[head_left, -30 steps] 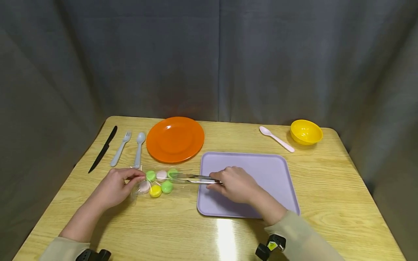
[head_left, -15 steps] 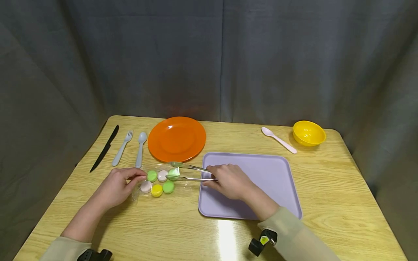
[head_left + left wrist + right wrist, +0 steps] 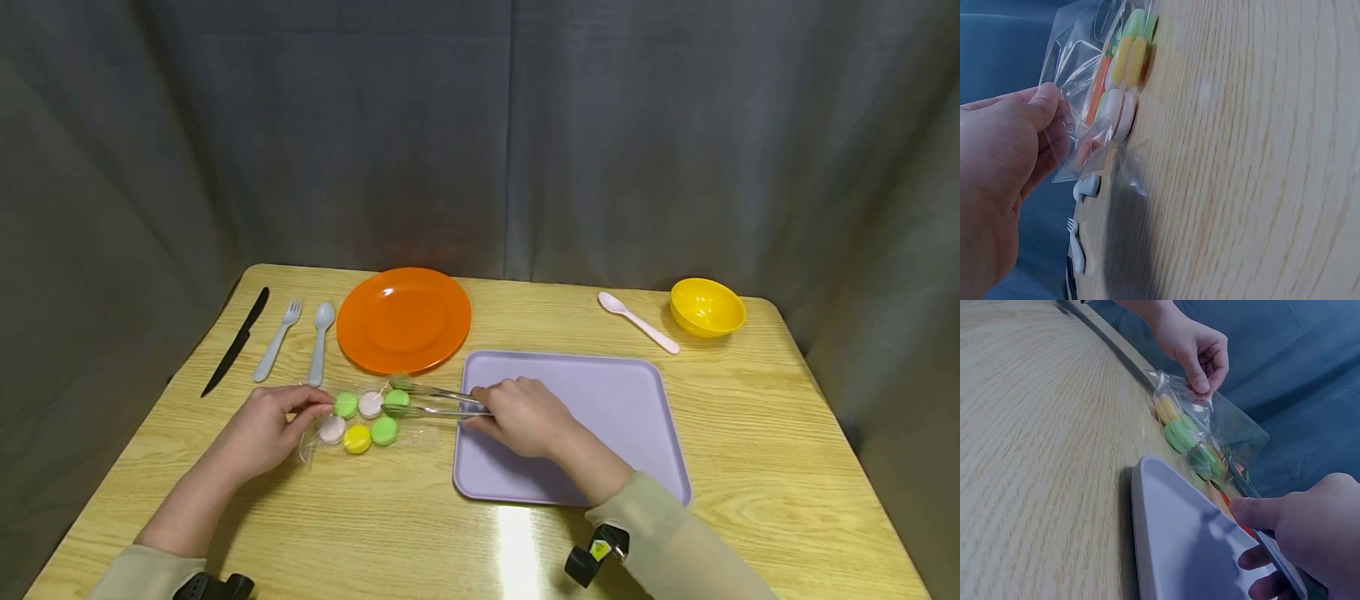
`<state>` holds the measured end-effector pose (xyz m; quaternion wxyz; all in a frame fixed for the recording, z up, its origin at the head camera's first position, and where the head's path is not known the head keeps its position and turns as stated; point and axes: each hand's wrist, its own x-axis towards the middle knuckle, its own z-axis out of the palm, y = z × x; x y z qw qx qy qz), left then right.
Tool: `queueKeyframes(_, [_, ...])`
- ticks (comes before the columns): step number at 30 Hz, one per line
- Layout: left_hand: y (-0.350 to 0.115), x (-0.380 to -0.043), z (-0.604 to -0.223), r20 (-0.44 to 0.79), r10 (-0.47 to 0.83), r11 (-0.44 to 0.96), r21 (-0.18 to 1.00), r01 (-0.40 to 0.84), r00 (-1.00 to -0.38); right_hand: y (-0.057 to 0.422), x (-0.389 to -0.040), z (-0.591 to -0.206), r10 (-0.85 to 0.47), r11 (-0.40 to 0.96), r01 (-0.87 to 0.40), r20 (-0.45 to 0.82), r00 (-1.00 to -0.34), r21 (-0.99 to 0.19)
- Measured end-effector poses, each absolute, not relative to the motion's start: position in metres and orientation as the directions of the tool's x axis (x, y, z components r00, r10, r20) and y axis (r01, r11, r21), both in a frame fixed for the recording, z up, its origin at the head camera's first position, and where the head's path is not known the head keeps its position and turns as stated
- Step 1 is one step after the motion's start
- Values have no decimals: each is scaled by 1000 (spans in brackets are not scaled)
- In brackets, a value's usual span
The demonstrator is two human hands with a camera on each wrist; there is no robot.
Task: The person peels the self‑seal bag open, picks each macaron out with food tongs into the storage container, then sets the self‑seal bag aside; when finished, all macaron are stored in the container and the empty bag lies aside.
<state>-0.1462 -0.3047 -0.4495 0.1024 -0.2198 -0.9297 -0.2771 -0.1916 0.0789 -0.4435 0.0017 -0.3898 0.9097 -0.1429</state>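
The left hand (image 3: 262,429) pinches the clear bag (image 3: 360,417) of macarons at its 9 o'clock end; the right hand (image 3: 521,414) grips tongs (image 3: 435,400) closing on a green macaron (image 3: 397,400).

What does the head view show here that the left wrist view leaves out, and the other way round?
Only the head view shows the right hand holding metal tongs with tips at the green macaron, plus the lilac tray, orange plate, yellow bowl, white spoon and black knife.

Only the left wrist view shows, close up, the thumb pinching the bag's crumpled film.

Both show the left hand pinching the clear bag of macarons, and the pale fork on the wooden table.
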Motion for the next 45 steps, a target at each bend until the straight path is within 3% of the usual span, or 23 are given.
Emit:
queueKeyframes(10, [-304,-146,-450,309,336,747,488,451,-890,106,-181,-429,-700,664,-710,138,-700,-234])
queueKeyframes(20, [-304,-143,-447,302,327,758,483,439,-896,160,-172,-418,-595,729,-610,152,-789,-310])
queueKeyframes(29, [-300,-143,-445,285,330,760,484,432,-900,203,-171,-420,-522,778,-557,195,-831,-291])
queueKeyframes(45, [-303,-144,-447,305,342,753,476,454,-889,206,-178,-437,-471,827,-490,138,-871,-276])
